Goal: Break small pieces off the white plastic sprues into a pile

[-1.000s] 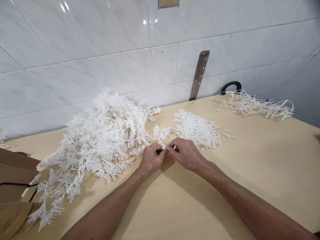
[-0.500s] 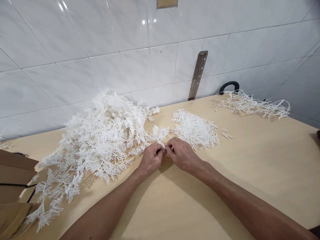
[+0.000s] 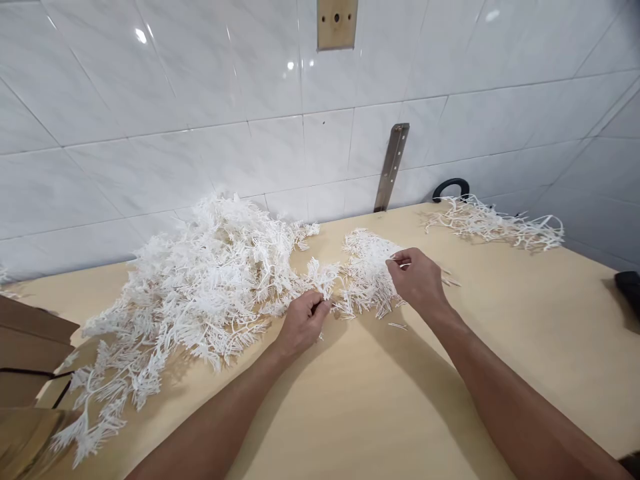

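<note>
My left hand pinches a white feathery sprig at the right edge of a big tangled heap of white branches. Right of it, my right hand hovers over a low pile of small white pieces, thumb and forefinger pressed together. What it holds, if anything, is too small to make out. A few loose bits lie on the table just below the pile.
Bare white stems lie at the back right of the table, beside a black curved handle. A metal strip leans on the tiled wall. Cardboard stands at the left; a dark object is at the right edge.
My right hand has moved away from my left, rightward and up over the small pile. My left hand keeps its pinch. Loose bits now show below the pile, and the view has tilted up slightly.
</note>
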